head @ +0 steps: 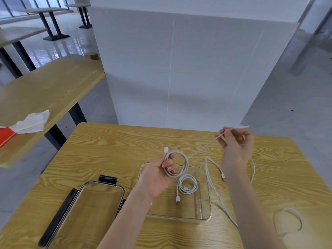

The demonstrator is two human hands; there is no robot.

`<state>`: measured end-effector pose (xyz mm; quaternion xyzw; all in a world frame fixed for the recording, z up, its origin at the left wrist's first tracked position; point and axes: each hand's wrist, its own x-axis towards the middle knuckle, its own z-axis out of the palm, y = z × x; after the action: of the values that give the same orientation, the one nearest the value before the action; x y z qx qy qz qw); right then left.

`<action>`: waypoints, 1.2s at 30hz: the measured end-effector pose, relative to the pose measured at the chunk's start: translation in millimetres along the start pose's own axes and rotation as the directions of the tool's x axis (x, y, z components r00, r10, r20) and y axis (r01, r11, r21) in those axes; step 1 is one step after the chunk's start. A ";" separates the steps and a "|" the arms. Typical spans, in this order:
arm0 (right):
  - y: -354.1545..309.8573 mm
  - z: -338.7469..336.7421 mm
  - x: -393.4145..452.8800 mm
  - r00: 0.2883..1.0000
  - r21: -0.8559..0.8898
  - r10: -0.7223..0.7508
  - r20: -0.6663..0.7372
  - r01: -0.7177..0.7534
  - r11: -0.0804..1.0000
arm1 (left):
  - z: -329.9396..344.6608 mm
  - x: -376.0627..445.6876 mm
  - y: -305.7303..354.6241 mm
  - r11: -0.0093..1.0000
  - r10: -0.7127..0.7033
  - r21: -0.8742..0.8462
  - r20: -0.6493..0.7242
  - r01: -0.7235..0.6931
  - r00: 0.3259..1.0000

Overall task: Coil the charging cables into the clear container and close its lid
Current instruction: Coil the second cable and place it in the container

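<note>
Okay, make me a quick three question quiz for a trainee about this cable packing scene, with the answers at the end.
1. True or false: the lid is already on the clear container.
2. How many coiled cables lie inside the container? A) none B) one C) three
3. Fill in: the left hand holds a ____ of white cable, while the right hand pinches its free end.

Key
1. False; the lid lies on the table, left of the container.
2. B, the coiled cable.
3. coil

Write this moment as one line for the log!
left hand: holds coil | right hand: pinches same cable's free end | container: open, one coiled cable inside | lid: on table, left
</note>
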<state>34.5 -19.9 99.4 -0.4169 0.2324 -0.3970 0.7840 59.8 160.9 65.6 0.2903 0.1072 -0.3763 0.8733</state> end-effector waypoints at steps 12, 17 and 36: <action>-11.7 16.4 -35.4 0.679 -0.752 0.332 0.655 0.543 0.374 | 11.6 7.6 15.8 0.977 0.202 0.098 -0.125 -0.191 0.971; 13.7 19.6 -43.7 0.700 -0.712 0.147 0.699 0.661 0.239 | 19.2 4.8 10.8 0.952 0.236 0.221 -0.091 -0.211 0.968; 28.0 9.4 -31.2 0.746 -0.775 0.493 0.448 0.049 0.631 | 17.2 5.6 -8.5 0.948 0.088 0.311 -0.070 -0.062 0.994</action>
<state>35.0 19.4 82.2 -0.7715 0.1533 0.0030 0.6175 57.0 142.8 73.6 0.4423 0.0719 -0.3424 0.8258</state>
